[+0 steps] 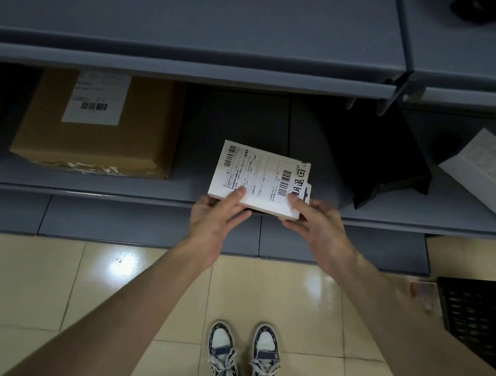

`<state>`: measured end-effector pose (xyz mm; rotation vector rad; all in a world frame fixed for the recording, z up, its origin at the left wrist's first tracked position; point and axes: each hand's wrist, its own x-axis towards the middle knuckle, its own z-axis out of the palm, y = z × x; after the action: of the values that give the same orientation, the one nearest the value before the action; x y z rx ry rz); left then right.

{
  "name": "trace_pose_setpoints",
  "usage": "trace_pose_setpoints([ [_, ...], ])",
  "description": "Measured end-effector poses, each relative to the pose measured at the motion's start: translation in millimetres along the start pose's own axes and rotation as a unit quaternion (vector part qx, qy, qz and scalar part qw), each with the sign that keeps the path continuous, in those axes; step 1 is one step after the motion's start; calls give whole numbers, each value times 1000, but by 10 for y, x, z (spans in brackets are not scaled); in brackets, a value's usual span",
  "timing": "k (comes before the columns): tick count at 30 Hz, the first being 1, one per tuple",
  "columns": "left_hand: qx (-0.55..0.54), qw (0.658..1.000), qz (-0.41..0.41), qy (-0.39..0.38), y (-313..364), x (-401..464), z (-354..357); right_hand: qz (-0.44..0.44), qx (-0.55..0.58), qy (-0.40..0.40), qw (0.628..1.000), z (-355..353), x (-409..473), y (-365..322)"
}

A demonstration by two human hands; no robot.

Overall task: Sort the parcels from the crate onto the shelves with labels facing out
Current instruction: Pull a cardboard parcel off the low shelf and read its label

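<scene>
A small flat white parcel with a barcode label on its upper face is held over the front edge of the lower grey shelf. My left hand grips its near left corner, thumb on the label. My right hand grips its near right corner. The black crate stands on the floor at the right edge of the view.
A brown cardboard box with a white label on top sits on the same shelf to the left. A black parcel and a white printed box lie to the right. An upper shelf overhangs. My feet stand on tiled floor.
</scene>
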<state>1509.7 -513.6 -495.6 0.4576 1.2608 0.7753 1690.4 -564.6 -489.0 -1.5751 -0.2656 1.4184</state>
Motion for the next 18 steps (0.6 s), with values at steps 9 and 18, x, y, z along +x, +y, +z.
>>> trace_pose_setpoints([
  [9,144,985,18,-95,455,163,-127,-25,-52,8,998,-114,11,-81],
  [18,240,964,61,-99,648,237,57,-41,-105,-77,991,31,-36,-130],
])
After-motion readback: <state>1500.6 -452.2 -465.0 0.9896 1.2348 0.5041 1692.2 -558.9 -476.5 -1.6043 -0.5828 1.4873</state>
